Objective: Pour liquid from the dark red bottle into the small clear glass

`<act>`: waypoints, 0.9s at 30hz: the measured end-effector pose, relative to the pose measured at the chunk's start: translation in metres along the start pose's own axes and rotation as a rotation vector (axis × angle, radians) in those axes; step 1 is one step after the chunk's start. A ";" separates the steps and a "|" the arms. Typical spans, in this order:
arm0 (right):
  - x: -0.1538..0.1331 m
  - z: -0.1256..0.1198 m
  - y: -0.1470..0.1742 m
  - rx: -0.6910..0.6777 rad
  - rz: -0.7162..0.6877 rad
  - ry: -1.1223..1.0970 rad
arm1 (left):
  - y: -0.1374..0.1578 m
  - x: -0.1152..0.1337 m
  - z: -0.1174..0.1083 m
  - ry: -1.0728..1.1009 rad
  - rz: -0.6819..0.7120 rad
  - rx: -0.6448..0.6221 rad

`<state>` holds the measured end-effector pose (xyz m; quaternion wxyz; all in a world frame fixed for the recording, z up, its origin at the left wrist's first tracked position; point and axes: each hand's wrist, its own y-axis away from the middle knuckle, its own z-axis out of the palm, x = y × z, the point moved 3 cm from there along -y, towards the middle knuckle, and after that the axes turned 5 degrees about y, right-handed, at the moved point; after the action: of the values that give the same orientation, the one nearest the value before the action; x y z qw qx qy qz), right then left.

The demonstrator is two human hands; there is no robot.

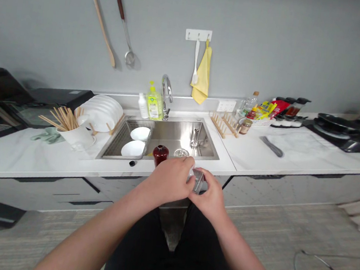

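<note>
Both my hands meet over the front of the sink around a small clear square-sided container (198, 181), which is tilted. My right hand (209, 196) is closed on its right side and underside, thumb and fingers apart around it. My left hand (176, 177) is curled over the container's left side, with thumb and fingertips against it. Something whitish shows between those fingers, too small to make out. Just behind my left hand stands a dark red glossy bottle (160, 153) at the sink's front rim, its lower part hidden by my hand.
The steel sink (173, 134) holds two white bowls (133, 149) in a rack at its left. A faucet (166, 94) and soap bottle (154, 103) stand behind. White plates (100, 112) and a chopstick holder (75, 135) are left; a wooden rack (223, 125) and condiments (266, 112) right.
</note>
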<state>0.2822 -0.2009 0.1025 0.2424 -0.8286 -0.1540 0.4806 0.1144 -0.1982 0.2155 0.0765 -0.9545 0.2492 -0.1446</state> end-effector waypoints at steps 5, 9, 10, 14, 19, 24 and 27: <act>0.007 0.004 0.000 -0.006 0.031 0.008 | -0.009 -0.004 0.001 -0.108 -0.035 -0.058; 0.008 0.004 -0.001 -0.011 0.022 -0.013 | -0.009 -0.001 0.002 -0.091 0.074 -0.079; 0.009 0.004 0.000 -0.017 0.028 -0.013 | -0.009 -0.001 0.003 -0.101 0.071 -0.089; 0.013 0.002 0.001 -0.013 0.065 -0.006 | -0.009 -0.003 0.005 -0.128 0.013 -0.072; 0.016 0.001 0.004 -0.027 0.077 -0.028 | -0.009 0.001 0.008 -0.001 0.117 -0.059; 0.020 -0.001 0.004 -0.019 0.092 -0.001 | -0.013 -0.003 0.013 -0.080 0.009 -0.076; 0.021 0.000 0.004 -0.025 0.076 -0.018 | -0.015 -0.002 0.012 -0.025 0.082 -0.066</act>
<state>0.2924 -0.1937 0.0852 0.2121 -0.8324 -0.1309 0.4949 0.1233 -0.1835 0.2070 0.0538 -0.9473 0.2916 -0.1210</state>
